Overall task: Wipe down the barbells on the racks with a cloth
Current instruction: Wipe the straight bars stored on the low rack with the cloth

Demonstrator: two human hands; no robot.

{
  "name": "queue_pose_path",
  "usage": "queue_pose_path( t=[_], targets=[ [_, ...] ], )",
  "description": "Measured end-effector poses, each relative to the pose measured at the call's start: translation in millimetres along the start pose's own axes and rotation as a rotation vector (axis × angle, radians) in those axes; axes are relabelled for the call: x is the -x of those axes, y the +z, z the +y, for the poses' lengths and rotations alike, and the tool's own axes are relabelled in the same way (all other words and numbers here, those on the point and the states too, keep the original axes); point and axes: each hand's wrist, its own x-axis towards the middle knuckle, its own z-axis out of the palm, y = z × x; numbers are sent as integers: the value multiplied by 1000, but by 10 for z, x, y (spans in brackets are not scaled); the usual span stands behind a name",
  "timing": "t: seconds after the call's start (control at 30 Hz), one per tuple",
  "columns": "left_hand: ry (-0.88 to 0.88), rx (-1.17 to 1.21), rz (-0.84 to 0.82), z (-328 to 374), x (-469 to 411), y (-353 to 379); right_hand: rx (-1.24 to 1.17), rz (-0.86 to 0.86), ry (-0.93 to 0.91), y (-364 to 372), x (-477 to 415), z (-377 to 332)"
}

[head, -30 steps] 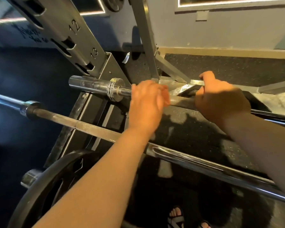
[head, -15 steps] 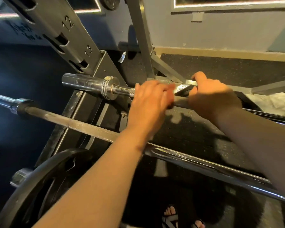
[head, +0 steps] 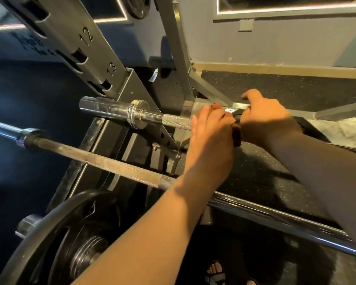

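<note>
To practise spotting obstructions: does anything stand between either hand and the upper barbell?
Nothing visible does: the left hand and right hand hold the upper barbell side by side, a dark item showing between them.

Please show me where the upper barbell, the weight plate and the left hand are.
upper barbell [head: 176,120]: head view, on its knurled shaft.
weight plate [head: 66,223]: head view, on its black face.
left hand [head: 211,130]: head view, on the back of the hand.
</note>
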Motion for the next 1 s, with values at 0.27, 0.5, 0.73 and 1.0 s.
queue_pose_path(
  t=[0.27, 0.5, 0.73, 1.0],
  targets=[
    [-315, 8, 138, -715, -57, -298, 95, 93, -89, 47, -35, 112],
    [-305, -109, 162, -117, -167, 48, 115, 71, -103, 52, -30, 69],
    [-35, -9, 49, -242, 11, -178, 151, 128, -161, 62, 16, 71],
    [-400, -117, 213, -451, -158, -122, 148, 104, -107, 22, 0, 74]
  ],
)
